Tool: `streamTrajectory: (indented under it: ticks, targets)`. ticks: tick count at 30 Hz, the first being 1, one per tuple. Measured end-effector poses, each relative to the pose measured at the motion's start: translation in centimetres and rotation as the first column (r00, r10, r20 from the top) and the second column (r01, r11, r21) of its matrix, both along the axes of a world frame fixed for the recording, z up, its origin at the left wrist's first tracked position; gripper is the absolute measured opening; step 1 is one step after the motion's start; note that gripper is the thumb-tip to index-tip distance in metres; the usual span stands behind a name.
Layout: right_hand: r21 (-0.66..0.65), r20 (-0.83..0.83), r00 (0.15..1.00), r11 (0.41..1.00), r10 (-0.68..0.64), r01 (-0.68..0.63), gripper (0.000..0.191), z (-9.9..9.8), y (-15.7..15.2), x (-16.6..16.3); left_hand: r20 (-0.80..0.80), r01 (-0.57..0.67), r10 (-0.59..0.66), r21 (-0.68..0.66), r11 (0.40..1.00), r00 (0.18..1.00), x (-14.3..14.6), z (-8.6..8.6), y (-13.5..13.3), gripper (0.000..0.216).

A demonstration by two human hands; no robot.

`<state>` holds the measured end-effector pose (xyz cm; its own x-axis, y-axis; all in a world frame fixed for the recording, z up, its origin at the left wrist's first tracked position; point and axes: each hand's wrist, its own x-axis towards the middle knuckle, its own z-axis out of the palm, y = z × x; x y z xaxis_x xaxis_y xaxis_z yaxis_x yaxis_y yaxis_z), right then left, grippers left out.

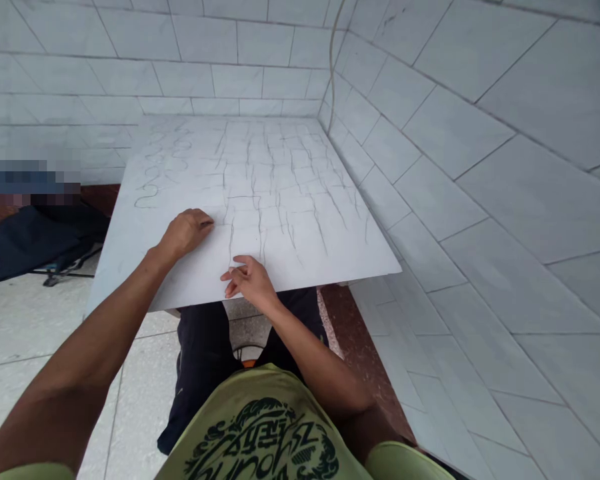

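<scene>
We seem to be arranging the grid of dark lines (245, 197) on the white desk (340, 264) at mid-frame. Our left hand (186, 233) curls its fingers beside it, grip uncertain; our right hand's (251, 283) fingers are parted at the front edge. Next calls for light precision. Room opens left; the tiled wall (470, 200) bounds the right.

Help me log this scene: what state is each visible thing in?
White panel, lying flat, drawn on
Left hand, fingers curled, grip unclear
Right hand, fingers apart, loosely bent
Cable, hanging, slightly bent
Dark cloth, draped, rumpled
Green shirt, worn, printed
Dark trousers, worn
</scene>
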<state>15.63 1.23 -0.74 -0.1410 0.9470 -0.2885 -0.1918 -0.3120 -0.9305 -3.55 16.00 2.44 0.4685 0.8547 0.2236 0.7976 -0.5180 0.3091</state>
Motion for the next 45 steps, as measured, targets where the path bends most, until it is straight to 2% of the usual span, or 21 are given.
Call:
streamTrajectory:
  ticks: [4,8,10,12,15,17,23,30,32,34,36,37,38,40,42,43,45]
  targets:
    - [0.049,0.047,0.998,0.998,-0.029,0.027,0.034,0.1,-1.5,1.2,0.075,-0.079,0.071,0.11,0.991,0.995,-1.2,1.7,-2.8,0.044]
    - [0.115,0.065,0.997,0.993,-0.028,0.02,0.022,-0.2,-4.3,2.4,0.181,-0.241,0.2,0.244,0.939,0.963,-4.9,3.2,-8.9,0.041]
    - [0.131,0.08,0.997,0.991,0.019,-0.029,0.02,-0.5,-5.9,2.6,0.177,-0.313,0.273,0.267,0.912,0.946,-6.8,2.7,-12.5,0.043]
    - [0.156,0.12,0.99,0.984,0.068,-0.087,0.022,-0.9,-7.3,2.5,0.125,-0.332,0.31,0.255,0.908,0.943,-8.1,1.3,-16.1,0.047]
    - [0.205,0.206,0.969,0.962,0.138,-0.18,0.023,-1.3,-8.5,1.8,0.034,-0.276,0.274,0.191,0.942,0.961,-8.5,-1.1,-20.2,0.056]
    - [0.224,0.244,0.955,0.948,0.169,-0.225,0.022,-1.5,-8.9,1.3,-0.004,-0.258,0.262,0.172,0.951,0.965,-8.2,-2.1,-22.0,0.058]
    - [0.24,0.268,0.941,0.931,0.208,-0.274,0.022,-1.8,-9.0,0.3,-0.015,-0.241,0.25,0.213,0.947,0.968,-7.7,-3.0,-24.3,0.042]
    - [0.26,0.299,0.927,0.915,0.228,-0.309,0.022,-2.3,-9.3,-0.4,-0.004,-0.2,0.208,0.255,0.946,0.978,-9.0,-4.6,-24.8,0.029]
    - [0.253,0.308,0.92,0.912,0.241,-0.324,0.023,-2.5,-9.5,-0.6,0.075,-0.217,0.205,0.235,0.948,0.976,-8.8,-4.5,-24.9,0.026]
    - [0.249,0.323,0.914,0.91,0.245,-0.332,0.023,-2.5,-9.5,-0.7,0.256,-0.319,0.269,0.178,0.931,0.928,-8.2,-3.7,-25.2,0.021]
    - [0.3,0.369,0.907,0.897,0.205,-0.325,0.023,-1.9,-9.5,-0.7,0.489,-0.471,0.4,0.024,0.882,0.775,-7.3,-2.2,-25.7,0.018]
    - [0.363,0.409,0.9,0.877,0.154,-0.315,0.023,-1.3,-9.4,-0.6,0.589,-0.523,0.47,-0.093,0.847,0.657,-6.7,-1.3,-26.0,0.018]
    - [0.447,0.453,0.888,0.841,0.081,-0.305,0.022,-0.5,-9.3,-0.5,0.664,-0.523,0.518,-0.217,0.824,0.539,-6.2,-0.3,-26.3,0.018]
    - [0.637,0.523,0.847,0.705,-0.099,-0.311,0.023,1.5,-8.9,-0.3,0.744,-0.425,0.568,-0.414,0.805,0.351,-5.4,1.6,-26.8,0.021]
    - [0.755,0.555,0.804,0.535,-0.215,-0.379,0.035,3.7,-8.3,-0.3,0.754,-0.295,0.606,-0.537,0.791,0.252,-4.8,2.9,-27.1,0.024]
    - [0.768,0.581,0.785,0.466,-0.217,-0.44,0.041,4.7,-8.0,-0.3,0.747,-0.24,0.623,-0.577,0.781,0.231,-4.6,3.2,-27.1,0.025]
    - [0.732,0.654,0.74,0.378,-0.159,-0.567,0.045,5.8,-7.4,-0.5,0.731,-0.159,0.65,-0.63,0.76,0.21,-4.4,3.5,-27.1,0.026]
